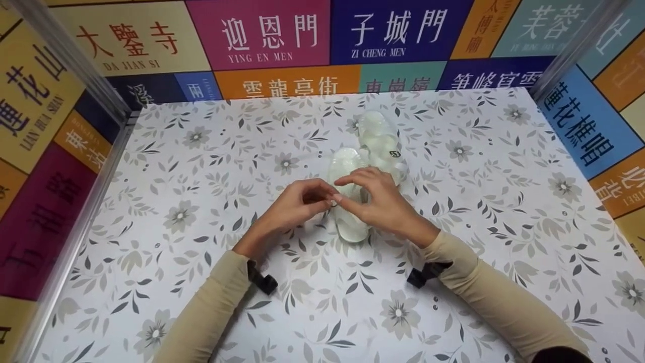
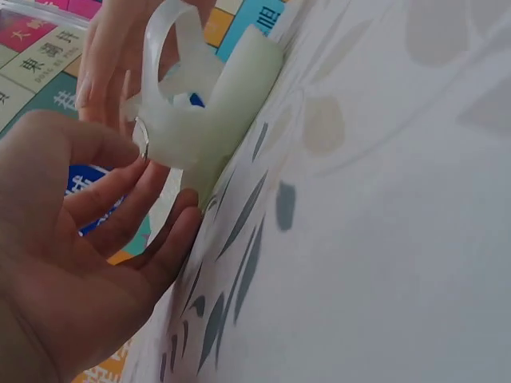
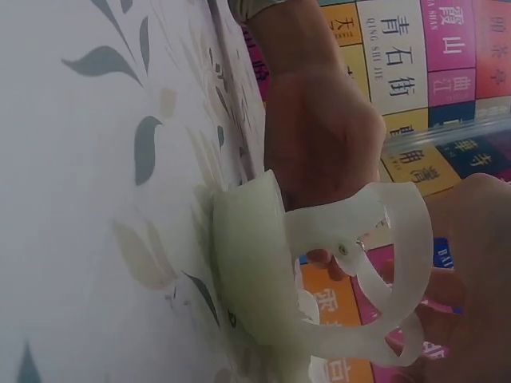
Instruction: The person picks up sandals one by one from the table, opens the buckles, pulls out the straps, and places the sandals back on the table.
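Observation:
A pale green translucent sandal (image 1: 351, 227) lies on the patterned table under both hands, its looped straps (image 3: 411, 247) standing up from the sole. At a strap's end, my left hand (image 1: 297, 201) pinches beside a thin metal buckle (image 2: 143, 137) with thumb and index finger; its other fingers hang below. My right hand (image 1: 380, 199) arches over the sandal from the right, thumb and index tips at the same strap end. Straps partly hide its fingers in the right wrist view. A matching sandal (image 1: 375, 126) lies just behind, a dark mark on its strap.
White table covering (image 1: 201, 282) with grey leaves and flowers spreads around the sandals. Upright panels of coloured Chinese signs (image 1: 272, 35) border the back and both sides. Dark camera mounts (image 1: 262, 280) sit on the wrists, over beige sleeves.

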The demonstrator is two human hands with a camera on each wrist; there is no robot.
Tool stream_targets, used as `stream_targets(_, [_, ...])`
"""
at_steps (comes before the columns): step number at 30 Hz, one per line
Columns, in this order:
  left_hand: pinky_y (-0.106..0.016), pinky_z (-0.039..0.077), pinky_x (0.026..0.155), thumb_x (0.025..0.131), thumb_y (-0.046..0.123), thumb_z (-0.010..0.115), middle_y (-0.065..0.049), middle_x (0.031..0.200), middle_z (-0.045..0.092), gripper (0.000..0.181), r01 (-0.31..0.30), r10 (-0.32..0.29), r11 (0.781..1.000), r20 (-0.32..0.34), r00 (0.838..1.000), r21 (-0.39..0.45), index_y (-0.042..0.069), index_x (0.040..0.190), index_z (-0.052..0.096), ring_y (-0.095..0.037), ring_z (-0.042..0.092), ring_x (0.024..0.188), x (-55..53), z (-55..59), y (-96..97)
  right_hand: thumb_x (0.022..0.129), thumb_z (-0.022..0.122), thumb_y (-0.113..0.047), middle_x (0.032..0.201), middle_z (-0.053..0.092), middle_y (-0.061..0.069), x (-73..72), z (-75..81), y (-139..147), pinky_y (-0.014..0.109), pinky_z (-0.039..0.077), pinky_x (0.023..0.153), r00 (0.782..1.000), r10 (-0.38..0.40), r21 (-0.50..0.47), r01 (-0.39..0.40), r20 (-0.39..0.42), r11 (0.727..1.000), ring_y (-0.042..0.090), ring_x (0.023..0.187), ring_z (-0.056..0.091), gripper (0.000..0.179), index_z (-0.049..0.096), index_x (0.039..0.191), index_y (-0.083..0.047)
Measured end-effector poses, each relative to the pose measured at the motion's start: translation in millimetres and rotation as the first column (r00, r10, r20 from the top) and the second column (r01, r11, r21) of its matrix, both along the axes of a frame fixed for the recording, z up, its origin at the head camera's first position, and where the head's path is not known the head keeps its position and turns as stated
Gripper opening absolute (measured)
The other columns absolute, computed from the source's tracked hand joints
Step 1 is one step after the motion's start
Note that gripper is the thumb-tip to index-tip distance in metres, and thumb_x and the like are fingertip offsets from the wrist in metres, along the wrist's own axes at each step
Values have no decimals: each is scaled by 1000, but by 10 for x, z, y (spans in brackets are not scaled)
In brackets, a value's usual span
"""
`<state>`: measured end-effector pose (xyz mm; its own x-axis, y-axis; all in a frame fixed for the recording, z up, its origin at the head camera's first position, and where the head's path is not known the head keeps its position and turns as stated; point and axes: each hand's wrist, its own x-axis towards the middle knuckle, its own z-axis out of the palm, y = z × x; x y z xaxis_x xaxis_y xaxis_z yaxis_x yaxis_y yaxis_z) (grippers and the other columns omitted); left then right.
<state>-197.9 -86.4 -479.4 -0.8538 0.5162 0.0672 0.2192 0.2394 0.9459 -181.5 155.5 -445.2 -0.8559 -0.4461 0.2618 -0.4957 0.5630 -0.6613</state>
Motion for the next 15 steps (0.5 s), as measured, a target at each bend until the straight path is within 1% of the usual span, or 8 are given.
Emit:
stream_targets(3, [-32,63,92,97,13,81,-7,113,77,27,39,-45,997,88,995,73,13,123,75,-24,76,103,-15,-20,-45,98,81,-45,123,78,-2,-9,-16,21,52,39,115,999,23,65,-25,36,998,22,122,65,39,77,129,-21])
stream_targets(4, [-33,64,93,94,11,83,-8,113,76,31,46,-56,995,112,992,92,12,124,74,-24,76,103,-20,-31,-59,97,82,-45,121,79,-3,-13,-26,32,50,40,114,998,31,73,-35,47,997,21,118,67,40,77,129,-22])
stream_targets(6, [-32,64,94,91,7,86,-9,112,75,37,51,-66,992,136,989,113,10,125,73,-25,76,103,-31,-55,-82,96,84,-41,117,79,-3,-23,-50,53,47,44,110,996,52,61,-56,69,997,20,111,68,39,77,128,-22])
stream_targets(8, [-31,65,92,89,4,87,-9,110,76,35,49,-66,992,139,988,120,8,122,75,-24,76,101,-40,-81,-100,95,85,-37,113,79,-2,-37,-76,66,45,50,105,994,72,30,-75,87,997,20,108,68,36,78,127,-20])
stream_targets(11, [-28,65,84,90,10,90,-9,101,79,24,22,-32,995,103,994,98,9,112,80,-21,77,93,-47,-117,-120,95,86,-31,113,79,-2,-53,-117,78,42,55,99,989,94,-29,-91,112,995,19,108,67,33,79,124,-18])
stream_targets(13, [-26,65,78,90,15,91,-8,97,81,18,6,-14,996,88,996,90,11,105,82,-20,78,89,-45,-141,-129,95,86,-28,115,79,-3,-56,-147,85,42,55,100,988,95,-60,-88,124,994,19,111,66,30,80,123,-18])
stream_targets(15, [-26,64,75,90,17,91,-8,95,82,15,-4,-3,995,78,997,95,12,102,83,-20,78,86,-42,-161,-133,95,85,-27,116,79,-5,-53,-173,85,41,56,100,988,81,-89,-69,133,994,17,112,66,26,81,120,-20])
